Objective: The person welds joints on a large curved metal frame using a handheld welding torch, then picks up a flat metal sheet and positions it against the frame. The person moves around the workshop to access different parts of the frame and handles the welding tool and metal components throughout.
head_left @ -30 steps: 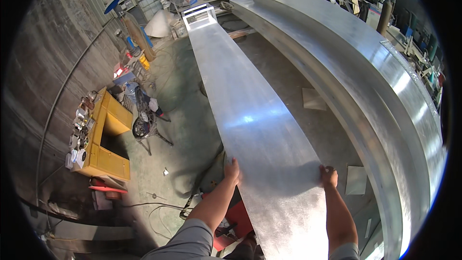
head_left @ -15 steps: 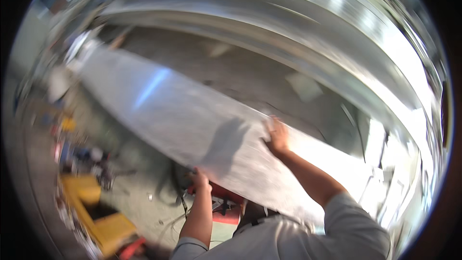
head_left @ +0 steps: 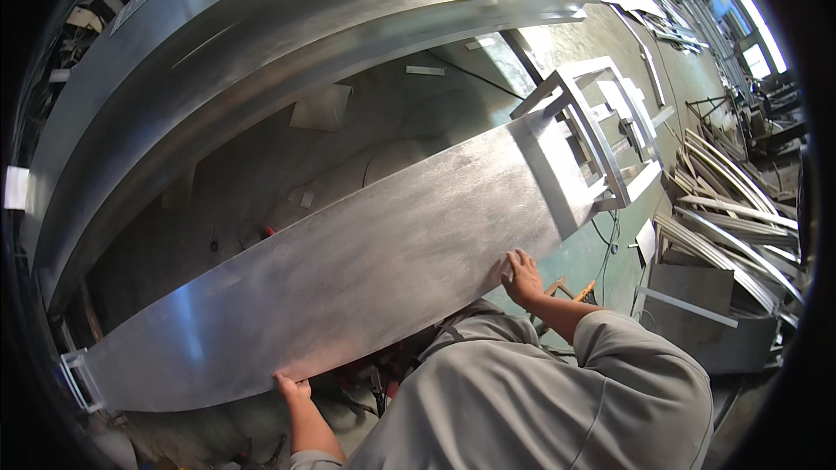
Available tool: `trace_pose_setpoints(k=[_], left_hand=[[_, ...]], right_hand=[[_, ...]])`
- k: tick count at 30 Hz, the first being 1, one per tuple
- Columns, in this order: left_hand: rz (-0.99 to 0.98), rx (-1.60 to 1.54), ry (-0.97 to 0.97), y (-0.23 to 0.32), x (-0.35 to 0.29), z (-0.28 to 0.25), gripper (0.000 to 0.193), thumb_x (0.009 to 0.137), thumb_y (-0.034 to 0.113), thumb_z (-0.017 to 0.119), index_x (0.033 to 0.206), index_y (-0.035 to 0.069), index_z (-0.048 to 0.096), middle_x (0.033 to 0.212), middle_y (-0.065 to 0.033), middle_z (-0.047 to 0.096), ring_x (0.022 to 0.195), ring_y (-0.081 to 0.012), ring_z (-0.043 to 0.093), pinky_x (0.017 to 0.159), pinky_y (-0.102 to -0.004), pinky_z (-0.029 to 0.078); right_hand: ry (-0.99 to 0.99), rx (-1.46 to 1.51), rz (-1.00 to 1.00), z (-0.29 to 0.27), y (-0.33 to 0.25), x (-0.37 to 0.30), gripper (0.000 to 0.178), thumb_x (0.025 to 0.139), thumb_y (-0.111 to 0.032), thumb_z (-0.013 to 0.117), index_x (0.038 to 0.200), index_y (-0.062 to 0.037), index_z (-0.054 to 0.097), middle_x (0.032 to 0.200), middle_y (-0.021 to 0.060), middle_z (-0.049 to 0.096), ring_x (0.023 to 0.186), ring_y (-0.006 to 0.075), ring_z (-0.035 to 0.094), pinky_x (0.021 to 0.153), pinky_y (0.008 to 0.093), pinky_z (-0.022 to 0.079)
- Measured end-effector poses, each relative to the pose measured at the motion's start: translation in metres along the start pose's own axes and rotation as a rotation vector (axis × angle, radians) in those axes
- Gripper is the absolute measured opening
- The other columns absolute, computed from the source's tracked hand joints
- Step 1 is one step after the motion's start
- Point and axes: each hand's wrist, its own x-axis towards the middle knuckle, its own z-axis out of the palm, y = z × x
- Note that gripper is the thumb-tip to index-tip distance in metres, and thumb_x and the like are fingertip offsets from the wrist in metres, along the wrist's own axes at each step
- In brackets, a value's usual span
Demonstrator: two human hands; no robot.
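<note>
A long grey metal panel (head_left: 348,270) lies slantwise in front of me, from lower left to upper right. My left hand (head_left: 294,388) grips its near edge, with the fingers partly hidden beneath. Farther right along the same edge, my right hand (head_left: 522,279) rests with fingers extended on the top face. An open rectangular metal frame (head_left: 601,135) stands at the panel's right end. Beyond the far left tip is a small pale frame (head_left: 80,380).
Large curved metal sheets (head_left: 287,61) arch along the far side. Long metal strips (head_left: 723,235) are piled on the right beside a flat dark sheet (head_left: 692,287). A loose square plate (head_left: 320,108) and cables lie on the floor (head_left: 401,113).
My view has swung right, bringing the metal frame and strip pile into sight. My right hand has moved from the panel's far edge to its near edge; my left still holds the near edge.
</note>
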Motion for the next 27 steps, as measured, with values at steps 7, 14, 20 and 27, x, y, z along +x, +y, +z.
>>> trace_pose_setpoints(k=[7, 14, 20, 27], left_hand=[[-0.154, 0.324, -0.051, -0.041, -0.05, 0.013, 0.066, 0.103, 0.054, 0.046, 0.146, 0.004, 0.042, 0.151, -0.0128, 0.045, 0.142, -0.0305, 0.041, 0.118, -0.0449, 0.036], [-0.209, 0.287, 0.104, -0.059, -0.083, 0.054, 0.063, 0.103, 0.053, 0.043, 0.141, 0.003, 0.047, 0.143, -0.0102, 0.051, 0.131, -0.0274, 0.052, 0.114, -0.0414, 0.042], [0.038, 0.062, 0.082, -0.066, -0.109, 0.055, 0.049, 0.103, 0.043, 0.042, 0.126, 0.004, 0.059, 0.128, -0.0083, 0.063, 0.119, -0.0243, 0.06, 0.105, -0.0378, 0.05], [0.184, -0.014, 0.204, -0.066, -0.108, 0.068, 0.037, 0.103, 0.034, 0.046, 0.121, 0.006, 0.062, 0.12, -0.0091, 0.068, 0.108, -0.026, 0.067, 0.097, -0.0404, 0.056]], right_hand=[[0.263, 0.651, 0.82, 0.038, 0.106, 0.041, 0.063, 0.093, -0.034, 0.064, 0.143, -0.0019, 0.04, 0.127, 0.0212, 0.058, 0.113, 0.0401, 0.059, 0.099, 0.0473, 0.047], [0.232, 1.732, 1.042, 0.039, 0.131, 0.069, 0.054, 0.104, -0.041, 0.048, 0.142, -0.0038, 0.035, 0.115, 0.0215, 0.062, 0.094, 0.0335, 0.069, 0.083, 0.0505, 0.058], [0.176, 1.573, 0.977, 0.019, 0.121, 0.056, 0.057, 0.104, -0.042, 0.049, 0.142, -0.0016, 0.037, 0.119, 0.02, 0.06, 0.091, 0.0314, 0.066, 0.077, 0.0478, 0.059], [0.236, 1.763, 0.855, -0.031, 0.086, 0.059, 0.06, 0.103, -0.055, 0.043, 0.141, -0.0079, 0.043, 0.129, 0.0138, 0.059, 0.109, 0.0316, 0.062, 0.09, 0.0505, 0.054]])
